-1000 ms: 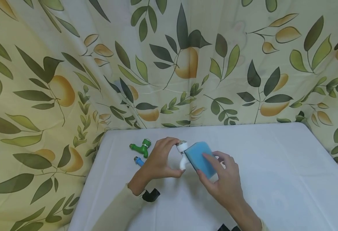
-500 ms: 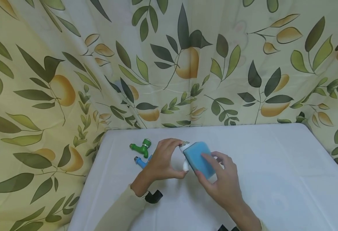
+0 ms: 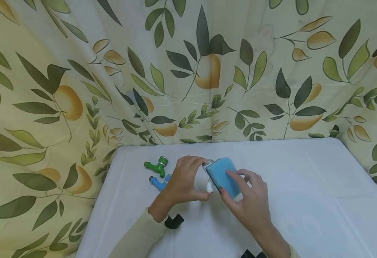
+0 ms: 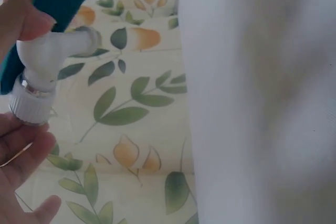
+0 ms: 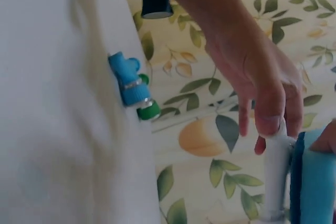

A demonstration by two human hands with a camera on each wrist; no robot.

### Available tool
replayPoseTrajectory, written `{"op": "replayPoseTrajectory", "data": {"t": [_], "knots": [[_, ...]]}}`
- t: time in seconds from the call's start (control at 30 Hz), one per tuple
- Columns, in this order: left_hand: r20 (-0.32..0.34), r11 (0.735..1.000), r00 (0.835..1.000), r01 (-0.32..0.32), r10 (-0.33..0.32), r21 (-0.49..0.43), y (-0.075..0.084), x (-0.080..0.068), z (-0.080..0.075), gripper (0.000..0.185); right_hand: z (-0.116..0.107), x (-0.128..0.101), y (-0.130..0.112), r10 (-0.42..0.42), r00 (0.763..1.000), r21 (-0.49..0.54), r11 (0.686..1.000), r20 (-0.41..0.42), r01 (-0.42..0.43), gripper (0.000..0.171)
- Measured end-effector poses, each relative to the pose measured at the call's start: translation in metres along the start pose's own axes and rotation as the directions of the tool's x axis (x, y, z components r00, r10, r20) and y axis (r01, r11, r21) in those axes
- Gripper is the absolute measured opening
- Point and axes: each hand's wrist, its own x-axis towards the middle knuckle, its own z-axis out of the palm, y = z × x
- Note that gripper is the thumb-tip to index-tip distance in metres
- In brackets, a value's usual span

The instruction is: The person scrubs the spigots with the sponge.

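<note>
Between the thumb and fingers of my left hand (image 3: pixel 185 182) is a small white plastic tap (image 4: pixel 42 59), gripped at its two ends. My right hand (image 3: pixel 251 200) holds a light blue sponge (image 3: pixel 223 175) with a darker scouring layer. That darker side lies against the tap and hides much of it in the head view. In the left wrist view the tap's ribbed white collar (image 4: pixel 32 103) sits near my left fingertips. Both hands are raised above the table.
A green tap (image 3: pixel 157 166) and a blue tap (image 3: pixel 157 183) lie on the white-covered table (image 3: pixel 304 200), left of my left hand, which partly covers the blue one. A leaf-and-fruit patterned curtain (image 3: pixel 256 89) hangs behind.
My left hand has shifted slightly right with the white tap, which now sits further behind the sponge. More of the blue tap shows. The right hand has barely moved.
</note>
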Motion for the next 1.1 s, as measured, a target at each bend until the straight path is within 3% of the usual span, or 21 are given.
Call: {"op": "replayPoseTrajectory", "data": {"t": [0.2,0.4,0.47,0.6,0.67,0.9,1.1], "knots": [[-0.011,0.998,1.000,-0.019,0.020,0.053,0.004,-0.001,0.004,0.083,-0.002,0.006,0.009,0.012,0.999,-0.104,0.994,-0.051,-0.018,0.049],[-0.028,1.000,0.999,-0.020,0.021,0.023,0.006,0.000,0.004,0.084,0.001,0.000,0.004,0.142,0.990,0.004,0.990,-0.011,-0.142,0.052],[-0.025,1.000,0.999,-0.022,0.023,0.016,0.007,0.001,0.004,0.085,0.003,-0.004,-0.001,0.125,0.992,0.026,0.992,0.007,-0.125,0.053],[-0.017,0.999,1.000,-0.025,0.025,0.023,0.007,0.001,0.007,0.088,0.006,-0.010,-0.005,-0.011,1.000,0.047,0.999,0.023,0.010,0.047],[-0.024,1.000,0.999,-0.022,0.022,0.016,0.007,0.001,0.006,0.089,0.005,-0.010,-0.002,-0.038,0.999,0.036,0.999,0.014,0.038,0.047],[-0.075,0.999,0.997,-0.025,0.022,-0.034,0.006,0.001,0.002,0.085,0.000,-0.004,0.013,0.099,0.995,-0.003,0.995,-0.029,-0.099,0.055],[-0.073,0.998,0.997,-0.042,0.039,-0.038,0.006,0.004,0.004,0.088,0.001,-0.010,0.005,0.012,0.998,0.048,0.999,0.058,-0.015,0.050]]}}
